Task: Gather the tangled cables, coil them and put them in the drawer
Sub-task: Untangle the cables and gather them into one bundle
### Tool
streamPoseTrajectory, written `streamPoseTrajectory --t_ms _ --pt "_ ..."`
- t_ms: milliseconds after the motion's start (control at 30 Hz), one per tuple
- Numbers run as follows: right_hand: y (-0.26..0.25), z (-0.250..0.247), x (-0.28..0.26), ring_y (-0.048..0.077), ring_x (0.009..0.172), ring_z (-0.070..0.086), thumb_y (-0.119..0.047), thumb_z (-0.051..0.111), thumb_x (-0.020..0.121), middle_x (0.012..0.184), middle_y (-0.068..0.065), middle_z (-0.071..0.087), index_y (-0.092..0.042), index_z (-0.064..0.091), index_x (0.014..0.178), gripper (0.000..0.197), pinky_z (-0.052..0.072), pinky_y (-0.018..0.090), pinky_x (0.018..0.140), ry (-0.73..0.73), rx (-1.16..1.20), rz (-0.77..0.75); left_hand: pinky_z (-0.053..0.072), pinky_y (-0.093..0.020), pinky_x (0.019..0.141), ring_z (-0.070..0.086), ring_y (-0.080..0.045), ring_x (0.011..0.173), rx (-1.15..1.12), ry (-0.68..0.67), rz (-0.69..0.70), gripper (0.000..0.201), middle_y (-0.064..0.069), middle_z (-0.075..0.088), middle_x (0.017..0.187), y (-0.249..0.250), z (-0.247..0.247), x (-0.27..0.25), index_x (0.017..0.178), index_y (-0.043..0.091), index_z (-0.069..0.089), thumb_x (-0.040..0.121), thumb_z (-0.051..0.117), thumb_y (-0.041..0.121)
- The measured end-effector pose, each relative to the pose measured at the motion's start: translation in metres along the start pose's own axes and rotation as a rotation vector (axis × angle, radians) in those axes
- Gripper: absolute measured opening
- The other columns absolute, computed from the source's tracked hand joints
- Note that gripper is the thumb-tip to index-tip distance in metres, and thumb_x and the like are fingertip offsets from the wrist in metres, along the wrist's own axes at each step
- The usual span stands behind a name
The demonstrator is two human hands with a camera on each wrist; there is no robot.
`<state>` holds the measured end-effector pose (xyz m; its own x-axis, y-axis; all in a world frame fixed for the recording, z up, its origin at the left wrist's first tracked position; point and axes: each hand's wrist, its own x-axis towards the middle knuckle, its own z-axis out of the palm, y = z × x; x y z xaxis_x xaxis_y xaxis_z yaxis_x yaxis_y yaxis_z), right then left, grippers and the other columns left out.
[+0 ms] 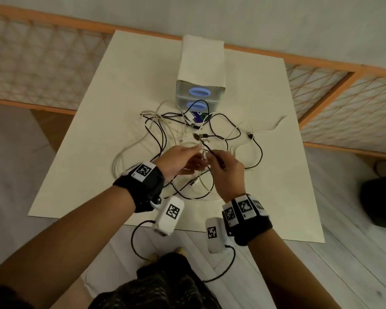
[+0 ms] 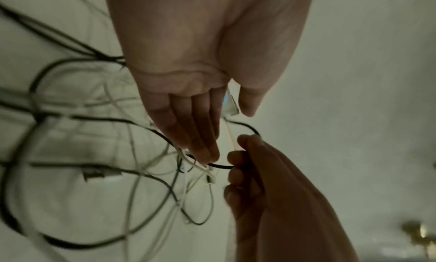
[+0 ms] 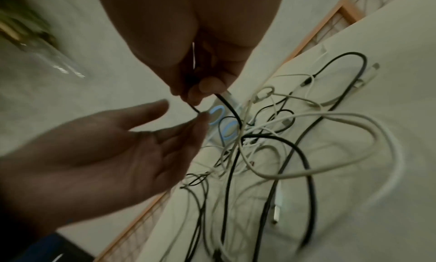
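Observation:
A tangle of black and white cables [image 1: 165, 130] lies spread over the middle of the table [image 1: 87, 141]. Both hands hover over its near side. My right hand [image 1: 218, 161] pinches a black cable [image 3: 226, 105] between thumb and fingertips [image 3: 205, 89] and holds a loop of it up. My left hand [image 1: 194, 152] faces it with straight fingers [image 2: 202, 154], the tips touching that black cable [image 2: 221, 166] and some white strands; its thumb stands apart. A small two-drawer unit [image 1: 197, 94] with blue handles stands behind the tangle, both drawers shut.
A dark purple packet [image 1: 198, 117] lies in front of the lower drawer, under cables. An orange wooden lattice rail [image 1: 31, 63] runs behind and beside the table. A dark object [image 1: 379, 201] sits on the floor at the right.

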<state>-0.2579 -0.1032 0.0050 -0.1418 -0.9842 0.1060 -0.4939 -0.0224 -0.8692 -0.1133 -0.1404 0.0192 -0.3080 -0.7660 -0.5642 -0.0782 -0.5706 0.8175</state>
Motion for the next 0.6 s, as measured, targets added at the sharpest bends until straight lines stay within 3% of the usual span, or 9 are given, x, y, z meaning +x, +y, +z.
streamPoseTrajectory --t_ms 100,200,300,400,433,533,600 --pt "0.001 -0.005 -0.029 0.000 0.063 0.052 -0.014 0.060 0.089 0.072 -0.011 0.058 -0.009 0.070 0.094 0.012 0.039 0.009 0.061 -0.139 0.018 -0.107 0.054 -0.028 0.079 0.067 -0.012 0.074 -0.313 -0.033 0.058 0.023 -0.001 0.070 0.076 0.005 0.009 0.002 0.096 0.008 0.066 0.094 0.054 0.027" --pt "0.026 -0.008 -0.041 0.000 0.065 0.055 -0.018 0.062 0.088 0.085 -0.009 0.054 -0.008 0.068 0.091 0.012 0.041 0.007 0.059 -0.246 -0.026 -0.016 0.054 -0.020 0.057 0.049 -0.004 0.045 -0.579 -0.016 0.068 0.024 0.007 0.051 0.051 0.011 0.017 0.000 0.097 0.005 0.059 0.100 0.039 0.017" --pt "0.046 -0.021 -0.043 0.004 0.069 0.054 -0.019 0.068 0.083 0.098 -0.002 0.045 -0.006 0.065 0.085 0.013 0.043 0.010 0.063 -0.203 -0.059 0.153 0.031 -0.013 0.038 0.027 -0.003 0.037 -0.561 -0.018 0.040 0.030 0.009 0.032 0.045 0.008 0.020 -0.013 0.096 0.007 0.056 0.102 0.032 0.024" --pt "0.058 -0.039 -0.031 0.018 0.066 0.053 -0.028 0.063 0.086 0.077 0.004 0.057 -0.012 0.064 0.083 0.017 0.039 0.022 0.061 -0.147 -0.266 0.325 0.018 -0.013 0.030 0.023 -0.001 0.036 -0.449 -0.165 -0.057 0.033 0.009 0.029 0.047 -0.007 0.017 -0.038 0.093 0.008 0.057 0.102 0.030 0.025" --pt "0.056 -0.043 -0.027 0.019 0.062 0.054 -0.030 0.060 0.088 0.069 0.004 0.059 -0.015 0.063 0.082 0.017 0.040 0.025 0.059 -0.147 -0.237 0.376 0.017 -0.013 0.030 0.022 -0.001 0.037 -0.364 -0.211 -0.096 0.034 0.009 0.029 0.049 -0.014 0.016 -0.046 0.091 0.008 0.059 0.101 0.032 0.025" --pt "0.032 -0.045 -0.018 0.015 0.054 0.062 -0.006 0.050 0.091 0.066 0.009 0.062 -0.005 0.063 0.090 0.013 0.051 0.023 0.054 -0.162 0.294 0.527 0.015 -0.013 0.032 0.021 -0.002 0.039 -0.008 -0.231 -0.143 0.036 0.007 0.030 0.051 -0.035 0.014 -0.060 0.089 0.007 0.062 0.100 0.038 0.030" --pt "0.008 -0.043 -0.014 0.021 0.068 0.068 0.008 0.039 0.089 0.078 0.018 0.065 0.004 0.059 0.094 0.022 0.057 0.025 0.062 -0.202 0.748 0.644 0.017 -0.015 0.034 0.024 -0.004 0.040 0.223 -0.209 -0.153 0.037 0.005 0.038 0.051 -0.045 0.014 -0.061 0.090 0.006 0.064 0.099 0.041 0.034"
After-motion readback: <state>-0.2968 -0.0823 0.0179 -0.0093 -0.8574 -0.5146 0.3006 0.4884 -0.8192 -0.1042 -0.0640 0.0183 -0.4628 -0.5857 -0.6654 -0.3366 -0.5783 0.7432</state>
